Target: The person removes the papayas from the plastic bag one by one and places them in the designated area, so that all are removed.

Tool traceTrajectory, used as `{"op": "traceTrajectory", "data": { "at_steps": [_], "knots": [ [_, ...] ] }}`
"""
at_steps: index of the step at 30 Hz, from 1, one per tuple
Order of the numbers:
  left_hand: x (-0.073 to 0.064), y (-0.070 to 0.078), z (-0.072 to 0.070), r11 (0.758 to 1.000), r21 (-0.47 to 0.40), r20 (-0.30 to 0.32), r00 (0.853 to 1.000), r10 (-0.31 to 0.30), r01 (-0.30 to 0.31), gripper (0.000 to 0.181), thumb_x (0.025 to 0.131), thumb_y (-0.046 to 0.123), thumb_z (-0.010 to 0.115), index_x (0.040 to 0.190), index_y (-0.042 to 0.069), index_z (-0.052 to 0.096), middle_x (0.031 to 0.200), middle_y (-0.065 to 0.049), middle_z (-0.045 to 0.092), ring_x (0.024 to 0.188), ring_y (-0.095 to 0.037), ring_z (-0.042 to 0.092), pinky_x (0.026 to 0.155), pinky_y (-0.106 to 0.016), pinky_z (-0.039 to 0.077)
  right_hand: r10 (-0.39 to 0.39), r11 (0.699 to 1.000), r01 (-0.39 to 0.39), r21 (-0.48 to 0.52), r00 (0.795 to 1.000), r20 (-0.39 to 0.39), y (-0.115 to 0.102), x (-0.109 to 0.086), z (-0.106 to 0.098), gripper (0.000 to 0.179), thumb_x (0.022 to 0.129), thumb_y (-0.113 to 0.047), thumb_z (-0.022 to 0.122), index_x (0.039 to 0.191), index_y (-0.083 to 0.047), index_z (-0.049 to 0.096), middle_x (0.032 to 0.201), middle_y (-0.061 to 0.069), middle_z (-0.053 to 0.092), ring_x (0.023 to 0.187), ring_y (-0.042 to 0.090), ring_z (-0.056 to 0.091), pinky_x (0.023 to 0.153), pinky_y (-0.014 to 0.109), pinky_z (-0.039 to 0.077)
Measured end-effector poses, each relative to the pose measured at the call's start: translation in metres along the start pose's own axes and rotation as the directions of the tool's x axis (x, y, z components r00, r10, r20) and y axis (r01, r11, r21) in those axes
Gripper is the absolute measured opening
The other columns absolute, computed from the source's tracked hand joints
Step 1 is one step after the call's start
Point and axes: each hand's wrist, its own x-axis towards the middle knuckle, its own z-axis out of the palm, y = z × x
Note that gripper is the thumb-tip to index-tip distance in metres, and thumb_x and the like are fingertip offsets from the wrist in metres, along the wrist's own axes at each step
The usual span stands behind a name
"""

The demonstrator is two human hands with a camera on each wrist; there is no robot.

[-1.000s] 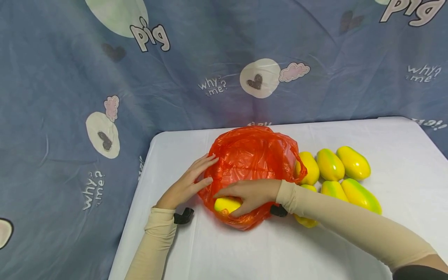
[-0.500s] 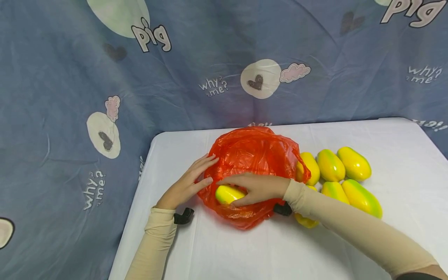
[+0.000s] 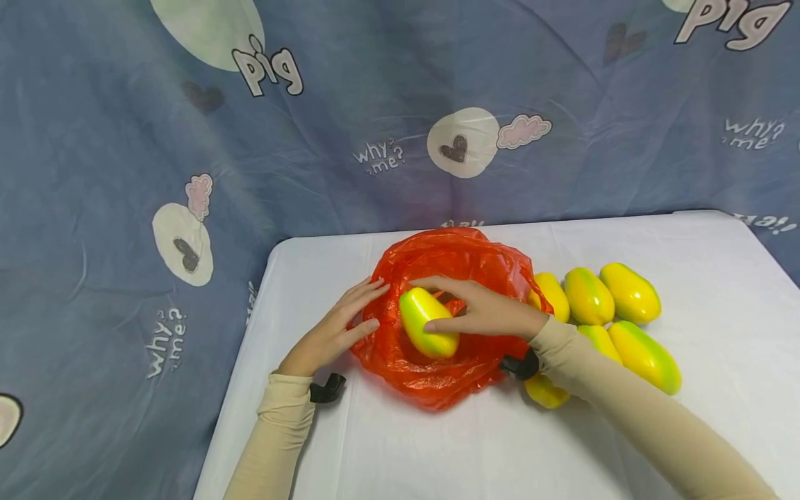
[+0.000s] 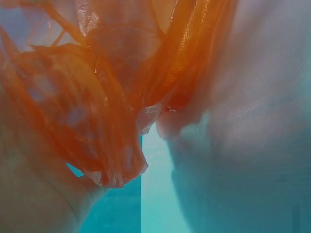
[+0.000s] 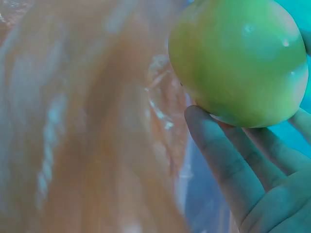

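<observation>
A yellow-green mango (image 3: 420, 321) is in the grip of my right hand (image 3: 490, 311), over the opening of a red plastic bag (image 3: 409, 378). In the right wrist view the smooth end of the mango (image 5: 238, 58) leans against the fingers (image 5: 228, 167). My left hand (image 3: 328, 337) lies at the bag's left side, fingers stretched out and touching the rim. Close up in the left wrist view, crumpled folds of the bag (image 4: 92, 107) cover much of that hand. Whatever else lies deeper in the bag is hidden.
Several more mangoes, such as this one (image 3: 644, 356), lie to the right of the bag on the white table (image 3: 400, 458). Some are partly hidden by the right sleeve (image 3: 625, 385) or the bag's edge. A blue printed curtain (image 3: 350, 90) hangs behind.
My right hand has raised the mango from the near part of the bag, moving it up and slightly right, so more of it shows. My left hand has stayed in place.
</observation>
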Motion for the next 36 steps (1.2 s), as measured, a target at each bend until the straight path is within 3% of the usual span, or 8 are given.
{"op": "traceTrajectory", "data": {
  "at_steps": [7, 13, 19, 25, 36],
  "knots": [
    [0.0, -0.001, 0.001, 1.0, -0.009, 0.001, 1.0, -0.008, 0.008, 0.061, 0.102, 0.026, 0.062, 0.159, 0.024, 0.042, 0.171, 0.0, 0.028, 0.162, -0.026, 0.014, 0.127, -0.065, 0.02, 0.026, 0.998, -0.022, 0.055, 0.997, -0.079, -0.003, -0.013, -0.013, 0.066, 0.093, -0.035, 0.077, 0.151, -0.04, 0.046, 0.144, -0.01, 0.058, 0.135, 0.019, 0.052, 0.108, 0.052, 0.053],
    [-0.001, -0.002, 0.002, 1.0, -0.001, 0.002, 1.0, -0.014, 0.014, 0.061, 0.102, 0.027, 0.062, 0.159, 0.029, 0.041, 0.171, 0.0, 0.027, 0.162, -0.026, 0.016, 0.126, -0.067, 0.022, 0.03, 0.998, -0.022, 0.059, 0.991, -0.127, -0.011, -0.028, -0.027, 0.066, 0.094, -0.032, 0.076, 0.152, -0.038, 0.046, 0.146, -0.009, 0.056, 0.133, 0.021, 0.052, 0.098, 0.043, 0.058],
    [-0.001, -0.002, 0.003, 1.0, -0.013, 0.005, 1.0, -0.025, 0.025, 0.062, 0.102, 0.027, 0.061, 0.16, 0.033, 0.039, 0.172, 0.001, 0.026, 0.162, -0.025, 0.016, 0.125, -0.067, 0.021, 0.029, 0.994, -0.009, 0.113, 0.984, -0.174, -0.015, -0.047, -0.042, 0.069, 0.095, -0.021, 0.075, 0.156, -0.027, 0.044, 0.15, -0.003, 0.053, 0.136, 0.025, 0.052, 0.098, 0.046, 0.056],
    [-0.001, -0.001, 0.003, 0.999, -0.02, 0.011, 1.0, -0.027, 0.028, 0.062, 0.103, 0.028, 0.061, 0.16, 0.034, 0.038, 0.172, 0.002, 0.025, 0.162, -0.025, 0.016, 0.125, -0.068, 0.022, 0.058, 0.995, -0.037, 0.092, 0.968, -0.246, -0.011, -0.071, -0.055, 0.07, 0.096, -0.015, 0.073, 0.158, -0.024, 0.042, 0.156, -0.005, 0.05, 0.139, 0.024, 0.053, 0.099, 0.041, 0.057],
    [-0.002, -0.001, 0.004, 0.999, -0.027, 0.01, 0.999, -0.031, 0.032, 0.061, 0.102, 0.028, 0.06, 0.16, 0.032, 0.04, 0.172, 0.003, 0.024, 0.161, -0.026, 0.016, 0.124, -0.07, 0.022, 0.047, 0.998, -0.031, 0.05, 0.927, -0.371, -0.004, -0.114, -0.07, 0.07, 0.095, -0.005, 0.071, 0.157, -0.027, 0.044, 0.15, -0.011, 0.054, 0.12, 0.01, 0.062, 0.088, 0.028, 0.062]
  ]
}}
